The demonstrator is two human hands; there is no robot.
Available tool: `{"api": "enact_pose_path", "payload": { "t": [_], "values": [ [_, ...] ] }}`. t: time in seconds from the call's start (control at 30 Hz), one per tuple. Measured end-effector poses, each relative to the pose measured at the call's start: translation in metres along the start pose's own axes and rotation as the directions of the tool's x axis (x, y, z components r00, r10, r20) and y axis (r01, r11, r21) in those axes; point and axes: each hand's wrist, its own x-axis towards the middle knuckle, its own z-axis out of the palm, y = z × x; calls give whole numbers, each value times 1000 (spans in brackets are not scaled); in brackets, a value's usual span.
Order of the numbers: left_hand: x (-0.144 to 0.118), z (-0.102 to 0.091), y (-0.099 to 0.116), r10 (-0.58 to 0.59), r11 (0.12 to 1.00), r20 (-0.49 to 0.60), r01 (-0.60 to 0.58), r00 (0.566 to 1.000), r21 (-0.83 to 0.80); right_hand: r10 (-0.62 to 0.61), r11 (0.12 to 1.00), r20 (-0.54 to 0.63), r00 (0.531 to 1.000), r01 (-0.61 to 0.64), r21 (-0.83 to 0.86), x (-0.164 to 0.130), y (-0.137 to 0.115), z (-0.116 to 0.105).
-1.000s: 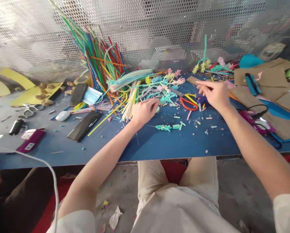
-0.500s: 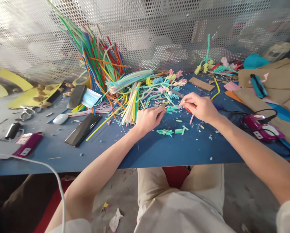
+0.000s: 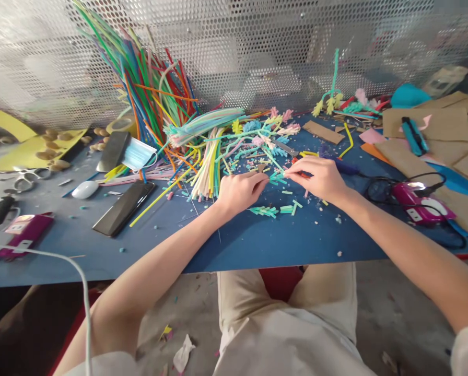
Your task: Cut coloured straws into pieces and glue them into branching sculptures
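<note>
1. Two hands were over one blue counter: the left hand and the right hand.
2. One green sprig was between the fingertips of the two hands, near the middle of the counter.
3. The left hand's fingers were clamped on the sprig's left end.
4. The right hand's fingers were together at its right end; whatever they pinched was too small to tell.
5. A second sprig lay on the counter nearer the person, with a few cut pieces just to its right.
6. One pair of orange-handled scissors lay partly hidden behind the right hand.
7. Three bundles of fuzzy stems stood or lay beyond the left hand: one tall, mixed-colour bundle, one pale bundle and one cream-and-yellow bundle.
8. Left of these were one face mask, one phone, one white mouse and one tape roll.
9. Two purple boxes sat well apart, one far left, one far right.
</note>
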Motion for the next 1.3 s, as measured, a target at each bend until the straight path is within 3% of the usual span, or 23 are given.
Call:
{"api": "enact_pose_path", "payload": {
  "t": [0.13, 0.47, 0.73, 1.07, 1.3],
  "values": [
    [0, -2, 2, 6, 1000, -9, -6, 1000, -6, -82, 996, 23, 996, 83, -41, 1, 6, 2],
    [0, -4, -2, -6, 1000, -53, 7, 999, 9, -67, 998, -13, 998, 67, -13, 0, 1, -2],
    [-2, -1, 5, 10, 1000, -76, -9, 997, 10, -191, 976, -66, 979, 182, -122, 2, 4, 6],
    [-3, -1, 5, 42, 999, -131, -43, 991, -5, -255, 933, -38, 966, 236, -271, 2, 1, 5],
    [-2, 1, 5, 53, 998, -163, -55, 985, -7, -236, 926, -10, 972, 222, -306, 3, -2, 5]
  ]
}}
